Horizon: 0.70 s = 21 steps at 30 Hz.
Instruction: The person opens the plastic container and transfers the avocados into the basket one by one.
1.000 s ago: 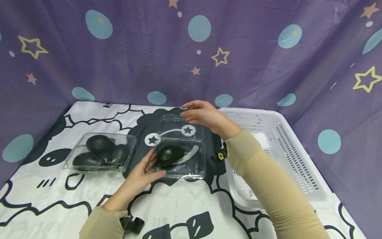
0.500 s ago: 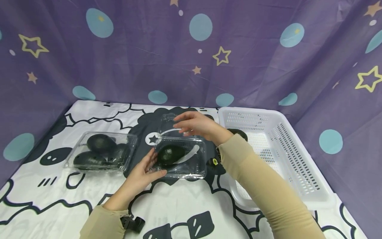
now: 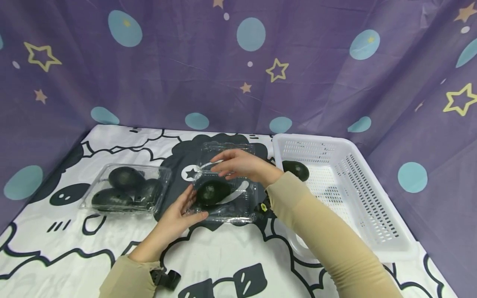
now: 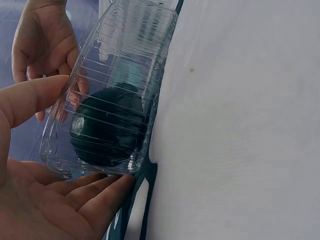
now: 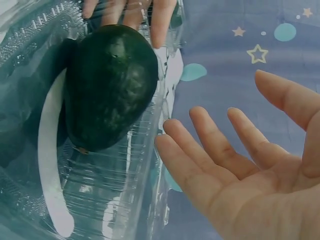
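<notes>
A clear plastic clamshell container [image 3: 238, 209] lies with its lid [image 3: 208, 154] folded back, holding one dark green avocado [image 3: 213, 193] at its left side. My left hand [image 3: 178, 216] rests against the container's left end, thumb along the near side and fingers extended along the end wall. Above the far part of the container hovers my right hand [image 3: 242, 165], its fingers spread and loosely bent with nothing between them. The right wrist view shows this right hand [image 5: 245, 175] apart from the avocado [image 5: 112, 87].
A second clear clamshell [image 3: 164, 182] with several avocados [image 3: 126, 179] stands at the left. At the right is a white perforated basket [image 3: 376, 207] with an avocado [image 3: 296, 169] by its left wall. A purple curtain [image 3: 316, 91] hangs behind the table.
My right hand has moved left and toward me, down over the open container. The basket's avocado, earlier hidden behind the right arm, has come into view. My left hand stays in place.
</notes>
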Each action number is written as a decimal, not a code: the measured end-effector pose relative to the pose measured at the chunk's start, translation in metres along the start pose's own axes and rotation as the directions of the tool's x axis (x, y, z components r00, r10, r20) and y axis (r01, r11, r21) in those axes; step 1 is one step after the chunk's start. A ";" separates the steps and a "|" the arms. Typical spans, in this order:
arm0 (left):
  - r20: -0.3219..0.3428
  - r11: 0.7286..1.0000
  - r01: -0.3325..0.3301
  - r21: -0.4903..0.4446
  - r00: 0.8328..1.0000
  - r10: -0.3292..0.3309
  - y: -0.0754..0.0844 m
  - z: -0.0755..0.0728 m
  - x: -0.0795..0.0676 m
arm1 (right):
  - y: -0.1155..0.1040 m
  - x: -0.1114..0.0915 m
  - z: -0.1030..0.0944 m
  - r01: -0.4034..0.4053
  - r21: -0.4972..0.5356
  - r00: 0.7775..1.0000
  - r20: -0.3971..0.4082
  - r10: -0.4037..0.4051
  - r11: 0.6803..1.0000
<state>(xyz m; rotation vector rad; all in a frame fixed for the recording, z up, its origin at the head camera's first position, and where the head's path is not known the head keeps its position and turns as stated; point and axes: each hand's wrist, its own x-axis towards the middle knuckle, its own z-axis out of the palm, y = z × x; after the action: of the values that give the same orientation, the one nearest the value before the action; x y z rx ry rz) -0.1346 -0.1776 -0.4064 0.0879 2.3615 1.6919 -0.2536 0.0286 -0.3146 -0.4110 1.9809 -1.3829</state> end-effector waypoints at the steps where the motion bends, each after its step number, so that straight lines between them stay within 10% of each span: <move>1: 0.001 1.000 0.002 -0.001 1.000 -0.002 0.000 0.000 0.000 | 0.001 0.000 0.001 -0.004 -0.003 1.000 0.005 0.004 1.000; 21: 0.010 1.000 0.001 -0.020 1.000 -0.001 0.001 0.000 0.000 | 0.014 0.007 0.008 -0.036 -0.117 0.999 0.029 0.040 0.992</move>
<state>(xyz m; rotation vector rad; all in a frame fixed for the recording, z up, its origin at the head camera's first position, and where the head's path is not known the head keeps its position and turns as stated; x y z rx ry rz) -0.1345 -0.1776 -0.4054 0.0912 2.3364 1.7107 -0.2515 0.0240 -0.3319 -0.4432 2.0397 -1.2341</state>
